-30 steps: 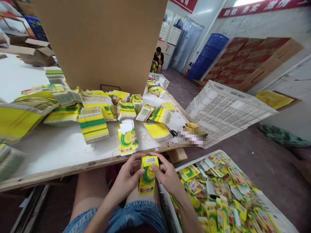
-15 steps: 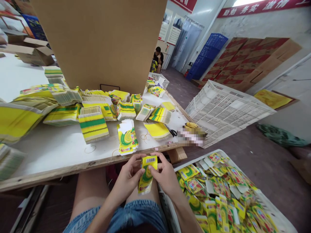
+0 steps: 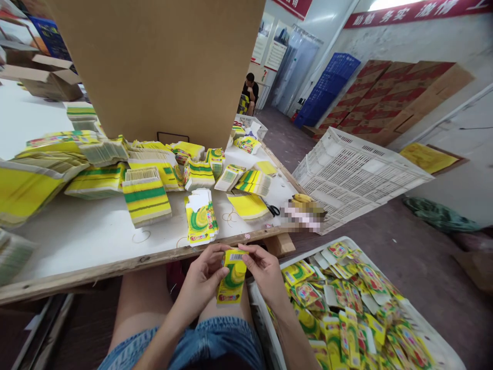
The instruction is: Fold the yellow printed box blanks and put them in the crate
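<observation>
A small yellow and green printed carton (image 3: 232,280) is held above my lap, its barcode end up. My left hand (image 3: 206,272) grips its left edge with thumb and fingers. Around the upper right corner, by the barcode end, my right hand (image 3: 262,270) pinches the carton. Just beyond, at the table edge, lies a stack of flat cartons (image 3: 201,218) with white flaps. To my right a white crate (image 3: 442,341) is filled with similar yellow cartons (image 3: 346,329), lying in a jumble.
Bundles of flat cartons (image 3: 146,198) line the white table (image 3: 96,226) before a tall cardboard sheet (image 3: 162,67). Black-handled scissors (image 3: 274,210) lie near bananas (image 3: 302,198). Stacked white crates (image 3: 354,177) stand on the right. A person (image 3: 251,92) sits far back.
The carton has turned to face me more squarely, its lower end now flat. My right thumb has moved up from the carton's front to its top corner.
</observation>
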Tool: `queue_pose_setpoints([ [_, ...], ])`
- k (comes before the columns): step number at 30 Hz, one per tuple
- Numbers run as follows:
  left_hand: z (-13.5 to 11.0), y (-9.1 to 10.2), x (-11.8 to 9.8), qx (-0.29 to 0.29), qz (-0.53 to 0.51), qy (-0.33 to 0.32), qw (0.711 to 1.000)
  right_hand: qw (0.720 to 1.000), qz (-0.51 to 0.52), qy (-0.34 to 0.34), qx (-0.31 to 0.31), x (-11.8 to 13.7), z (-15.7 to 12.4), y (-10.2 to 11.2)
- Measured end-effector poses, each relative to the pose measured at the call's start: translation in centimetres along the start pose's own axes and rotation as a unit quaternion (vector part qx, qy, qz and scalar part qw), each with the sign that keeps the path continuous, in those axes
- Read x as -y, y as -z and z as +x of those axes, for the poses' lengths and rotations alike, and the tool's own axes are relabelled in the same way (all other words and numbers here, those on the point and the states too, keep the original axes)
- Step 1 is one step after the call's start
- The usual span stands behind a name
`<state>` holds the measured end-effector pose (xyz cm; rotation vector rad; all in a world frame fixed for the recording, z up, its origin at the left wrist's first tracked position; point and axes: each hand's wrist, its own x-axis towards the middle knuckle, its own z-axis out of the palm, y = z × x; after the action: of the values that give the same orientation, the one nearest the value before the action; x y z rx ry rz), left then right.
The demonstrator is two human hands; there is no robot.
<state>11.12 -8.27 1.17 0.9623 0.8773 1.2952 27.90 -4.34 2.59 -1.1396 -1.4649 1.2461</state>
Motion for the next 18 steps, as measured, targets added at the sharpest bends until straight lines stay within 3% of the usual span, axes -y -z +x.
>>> queue_pose_setpoints([
  [8, 0.0, 0.0, 0.8, 0.000, 0.078, -0.024, 0.997, 0.999, 0.030, -0.002, -0.041, 0.0, 0.1, -0.7],
  [13, 0.1, -0.4, 0.1, -0.067, 0.093, -0.040, 0.993, 0.995, 0.052, -0.022, -0.080, 0.1, -0.4, -1.6],
  [18, 0.2, -0.9, 0.7, -0.124, 0.064, -0.043, 0.989, 0.994, -0.034, -0.009, -0.102, 0.0, -1.1, -2.6],
])
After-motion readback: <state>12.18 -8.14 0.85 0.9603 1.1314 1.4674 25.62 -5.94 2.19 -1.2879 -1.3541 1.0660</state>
